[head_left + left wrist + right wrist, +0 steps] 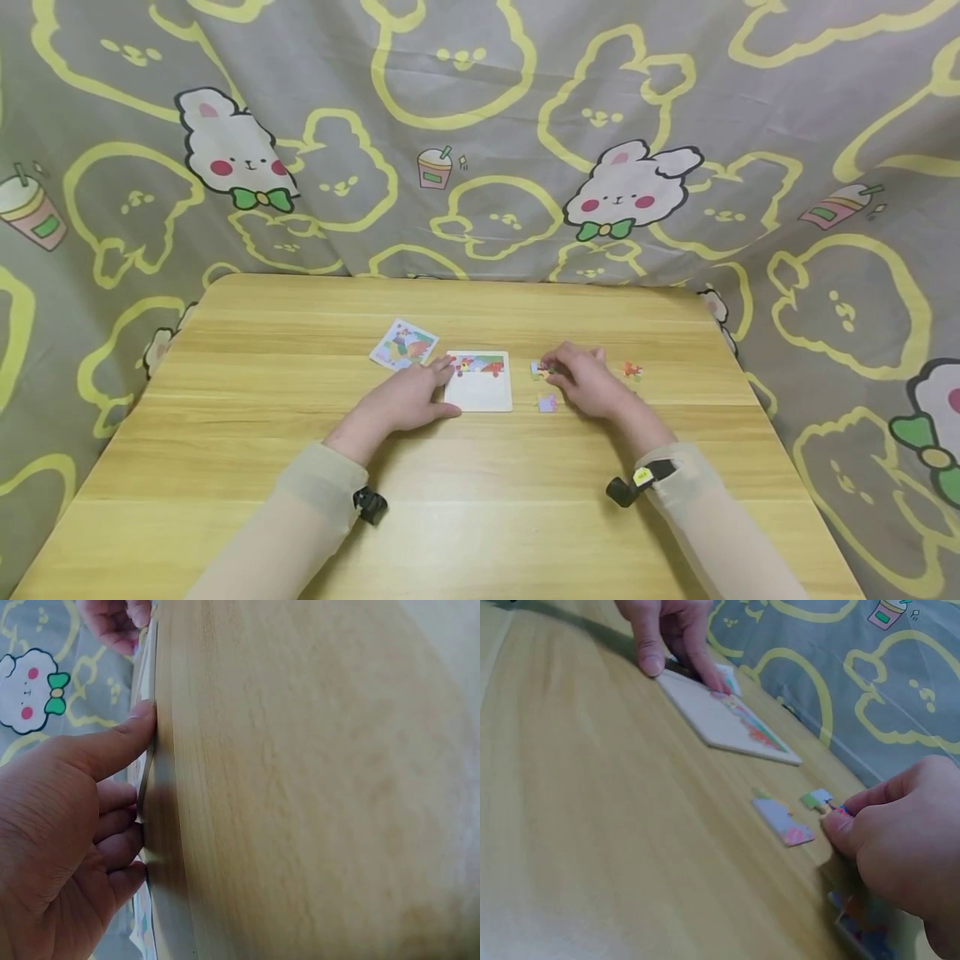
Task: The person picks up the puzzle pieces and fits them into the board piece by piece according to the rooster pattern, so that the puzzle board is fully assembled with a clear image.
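A white puzzle tray (480, 395) lies on the table, its top strip filled with a row of colourful pieces. My left hand (405, 396) rests at the tray's left side, thumb at the near corner and fingertips over the far left edge. To the right of the tray, my right hand (591, 382) pinches a small colourful puzzle piece (843, 811) between thumb and forefinger, low over the table. Right beside those fingertips shows a green and white piece (815, 798). A lilac piece (547, 404) lies just nearer to me.
A printed picture card (405, 342) lies tilted behind my left hand. Right of my right hand is an orange puzzle piece (632, 368). The wooden table (480, 500) ends at a patterned curtain (495, 125) at the back and sides.
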The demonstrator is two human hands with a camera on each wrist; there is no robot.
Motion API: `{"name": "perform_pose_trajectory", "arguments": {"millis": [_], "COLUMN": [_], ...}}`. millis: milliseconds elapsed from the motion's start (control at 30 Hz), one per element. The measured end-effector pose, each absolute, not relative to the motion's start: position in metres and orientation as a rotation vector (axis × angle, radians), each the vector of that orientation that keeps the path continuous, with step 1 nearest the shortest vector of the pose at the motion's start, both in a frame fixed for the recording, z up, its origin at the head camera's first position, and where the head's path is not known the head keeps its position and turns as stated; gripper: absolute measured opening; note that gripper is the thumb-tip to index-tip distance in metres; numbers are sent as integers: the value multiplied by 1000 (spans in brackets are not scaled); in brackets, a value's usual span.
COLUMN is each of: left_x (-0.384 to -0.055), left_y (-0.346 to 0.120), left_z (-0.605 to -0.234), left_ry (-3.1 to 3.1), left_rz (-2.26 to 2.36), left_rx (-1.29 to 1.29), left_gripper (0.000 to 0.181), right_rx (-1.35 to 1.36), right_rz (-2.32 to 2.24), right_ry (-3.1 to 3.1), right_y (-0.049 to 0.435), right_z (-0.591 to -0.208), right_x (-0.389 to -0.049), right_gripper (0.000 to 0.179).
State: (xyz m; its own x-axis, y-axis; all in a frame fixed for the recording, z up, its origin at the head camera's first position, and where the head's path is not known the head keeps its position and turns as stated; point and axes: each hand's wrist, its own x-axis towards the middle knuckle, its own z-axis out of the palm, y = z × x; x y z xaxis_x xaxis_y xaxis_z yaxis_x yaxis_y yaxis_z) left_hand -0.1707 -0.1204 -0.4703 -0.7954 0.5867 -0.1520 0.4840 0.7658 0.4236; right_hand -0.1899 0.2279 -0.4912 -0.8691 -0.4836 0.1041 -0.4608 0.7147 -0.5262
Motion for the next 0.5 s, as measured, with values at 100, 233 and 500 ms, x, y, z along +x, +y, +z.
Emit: {"name": "perform_pose_trajectory", "arguments": {"millis": [100, 233, 500], "left_x": [-170, -170, -171], "left_y": [-121, -122, -120], "left_z": [-471, -471, -470], "left_ry": [2684, 2686, 2684], "left_rz": [526, 517, 553], "left_rx": [826, 821, 812], "left_gripper": [84, 85, 84], "right_rx": [-833, -833, -833], "right_rz": [-822, -804, -902], "right_ry": [2905, 2931, 2933], "right_y": [227, 225, 222], "right_z": [-497, -502, -499], "right_x": [-189, -189, -188], "right_gripper": [28, 26, 28]}}
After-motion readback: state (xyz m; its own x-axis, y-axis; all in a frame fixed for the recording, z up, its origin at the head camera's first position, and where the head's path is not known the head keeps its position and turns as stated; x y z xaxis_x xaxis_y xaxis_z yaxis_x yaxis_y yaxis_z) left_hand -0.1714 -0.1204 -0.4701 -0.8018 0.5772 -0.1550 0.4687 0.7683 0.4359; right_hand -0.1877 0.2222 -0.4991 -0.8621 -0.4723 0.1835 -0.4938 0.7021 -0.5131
